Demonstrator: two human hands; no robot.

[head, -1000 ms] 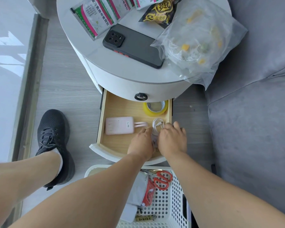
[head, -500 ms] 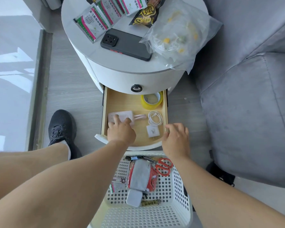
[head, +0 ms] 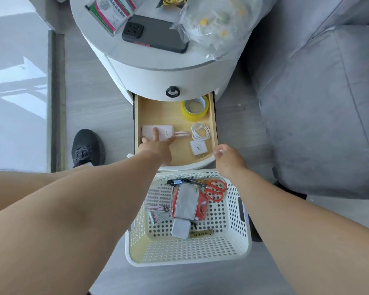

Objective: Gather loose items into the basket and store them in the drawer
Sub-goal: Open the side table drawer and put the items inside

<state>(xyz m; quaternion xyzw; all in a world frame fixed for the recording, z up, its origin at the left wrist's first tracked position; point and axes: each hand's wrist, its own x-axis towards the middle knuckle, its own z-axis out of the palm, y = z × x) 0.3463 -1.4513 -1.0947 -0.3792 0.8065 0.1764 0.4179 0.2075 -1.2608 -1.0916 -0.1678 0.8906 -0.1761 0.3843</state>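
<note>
In the head view, the open wooden drawer point(head: 158, 116) of the round white side table is holding what looks like a deliberate flat layout: a pale pink rectangular power bank point(head: 164, 132) at the left, a yellow roll of tape point(head: 194, 107) at the back right, a coiled white cable point(head: 200, 131) in front of it and a white square charger plug point(head: 198, 147) nearest the front, each lying apart from the others, likely so nothing stacks. The left hand point(head: 158, 145) is reaching into the drawer with straight, spread fingers, fingertips resting on the power bank, apparently nudging it into line rather than gripping it. The right hand point(head: 227, 157) is hovering over the drawer's front right corner, just beside the plug, fingers loosely curled; it seems to be holding nothing, though the fingertips are blurred. The white perforated plastic basket point(head: 228, 250) is sitting on the floor directly below both hands, touching or nearly touching the drawer front, still carrying red-handled scissors point(head: 216, 189), a grey pouch point(head: 185, 204) and small packets. On the worktop above, a black phone point(head: 156, 33), sachets and a clear bag are waiting ungathered, so the task appears partly done.
</note>
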